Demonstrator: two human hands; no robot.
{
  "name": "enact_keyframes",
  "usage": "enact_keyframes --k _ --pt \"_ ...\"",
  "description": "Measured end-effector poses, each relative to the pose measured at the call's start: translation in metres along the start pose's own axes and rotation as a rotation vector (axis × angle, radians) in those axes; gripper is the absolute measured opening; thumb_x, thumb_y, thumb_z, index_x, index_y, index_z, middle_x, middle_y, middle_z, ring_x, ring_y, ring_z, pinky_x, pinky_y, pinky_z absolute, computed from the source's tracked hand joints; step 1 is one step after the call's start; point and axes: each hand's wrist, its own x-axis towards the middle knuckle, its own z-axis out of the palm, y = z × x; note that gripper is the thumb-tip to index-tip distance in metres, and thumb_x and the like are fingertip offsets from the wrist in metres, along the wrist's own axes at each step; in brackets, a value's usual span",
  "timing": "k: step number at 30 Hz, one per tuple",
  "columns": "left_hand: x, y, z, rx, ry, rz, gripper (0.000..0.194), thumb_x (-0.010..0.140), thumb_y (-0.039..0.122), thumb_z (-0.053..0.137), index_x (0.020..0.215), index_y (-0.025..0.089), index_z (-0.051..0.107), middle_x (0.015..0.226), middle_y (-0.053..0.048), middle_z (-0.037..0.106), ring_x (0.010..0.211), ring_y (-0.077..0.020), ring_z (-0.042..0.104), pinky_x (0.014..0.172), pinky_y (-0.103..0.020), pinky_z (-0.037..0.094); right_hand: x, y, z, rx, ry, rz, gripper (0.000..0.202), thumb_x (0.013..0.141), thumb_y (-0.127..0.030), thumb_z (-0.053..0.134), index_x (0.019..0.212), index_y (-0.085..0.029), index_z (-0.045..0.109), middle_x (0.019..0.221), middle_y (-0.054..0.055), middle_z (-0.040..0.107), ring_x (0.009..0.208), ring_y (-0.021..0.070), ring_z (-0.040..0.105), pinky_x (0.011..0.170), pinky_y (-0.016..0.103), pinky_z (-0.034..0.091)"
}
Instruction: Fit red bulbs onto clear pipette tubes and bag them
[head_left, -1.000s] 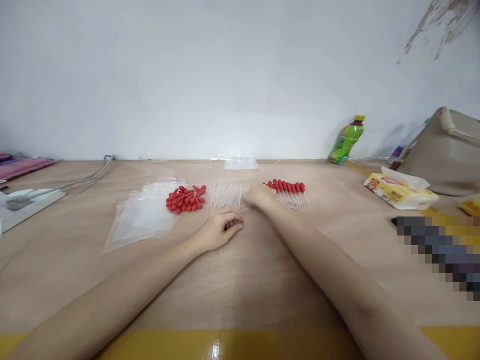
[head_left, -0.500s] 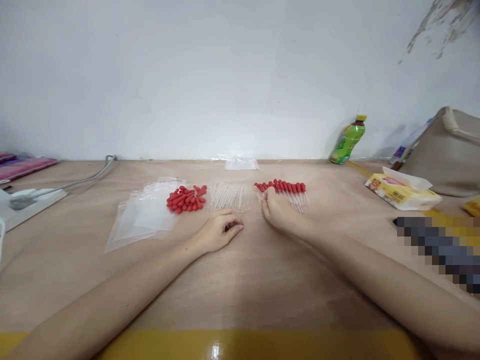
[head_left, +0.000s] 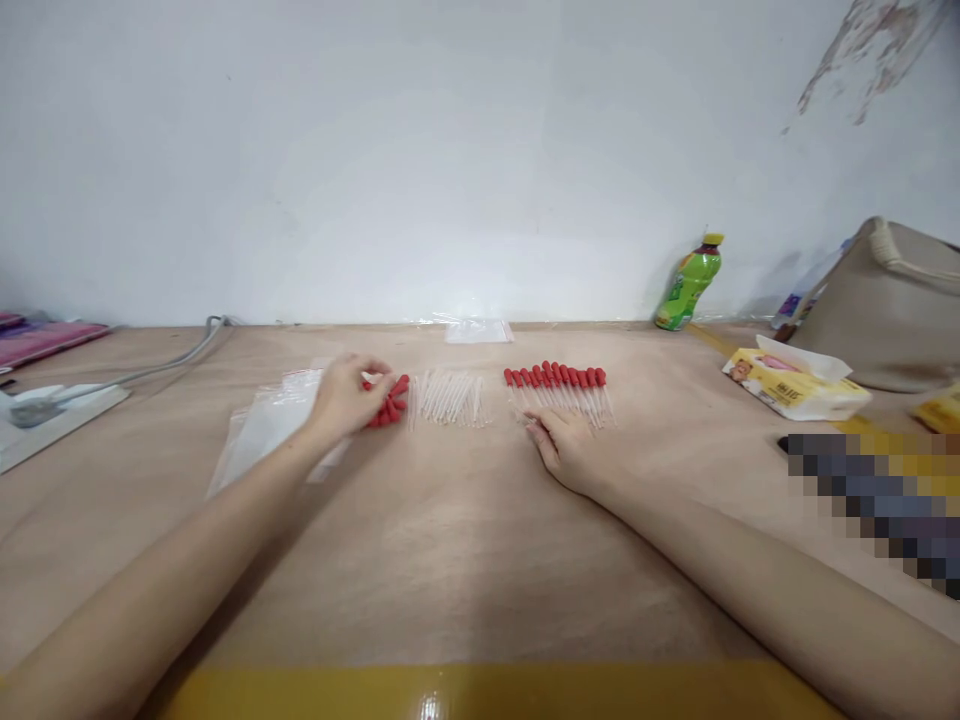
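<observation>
My left hand (head_left: 351, 398) is over the pile of red rubber bulbs (head_left: 390, 408), its thumb and fingers curved and apart, with no bulb visible between them. Beside the pile, several thin clear tubes (head_left: 452, 398) lie side by side in the middle. My right hand (head_left: 566, 447) rests at the lower ends of a row of red-capped tubes (head_left: 555, 375); its fingers are bent together near the leftmost tubes, and whether they pinch one is too small to tell. Clear plastic bags (head_left: 262, 425) lie partly under my left forearm.
A green bottle (head_left: 688, 288) leans on the wall. To the right are a yellow tissue pack (head_left: 795, 385) and a beige bag (head_left: 877, 310). A white power strip (head_left: 67, 415) with a grey cable lies left; a small plastic bag (head_left: 478, 332) is at the back.
My left hand has moved left and away from me, from below the clear tubes to the red bulbs. My right hand has drawn back slightly from the red caps toward the lower tube ends.
</observation>
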Motion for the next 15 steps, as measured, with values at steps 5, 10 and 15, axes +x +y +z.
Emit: enact_keyframes --k 5,10,15 --pt "0.028 -0.041 -0.029 0.171 -0.068 -0.231 0.028 0.063 0.043 0.061 0.076 0.018 0.067 0.066 -0.001 0.059 0.054 -0.0145 0.050 0.050 -0.025 0.037 0.000 0.001 0.000 0.009 -0.007 0.002 0.023 0.088 -0.023 0.039 0.099 -0.014 0.057 0.089 0.009 0.064 0.080 0.0199 0.058 0.072 0.033 0.043" --pt "0.028 -0.055 -0.023 0.088 -0.152 -0.338 0.031 0.056 0.046 0.064 0.066 0.017 0.064 0.066 -0.002 0.062 0.059 -0.0151 0.055 0.049 -0.022 0.037 0.000 0.003 0.002 0.021 -0.012 0.003 0.023 0.087 -0.023 0.039 0.100 -0.014 0.057 0.089 0.009 0.064 0.080 0.0195 0.058 0.072 0.033 0.043" --pt "0.026 -0.057 -0.017 -0.018 -0.153 -0.393 0.029 0.056 0.045 0.065 0.062 0.017 0.060 0.058 -0.001 0.060 0.055 -0.0134 0.052 0.048 -0.022 0.038 -0.001 0.003 0.002 0.029 -0.023 0.003 0.023 0.087 -0.023 0.039 0.100 -0.015 0.057 0.091 0.009 0.064 0.082 0.0197 0.058 0.073 0.033 0.044"
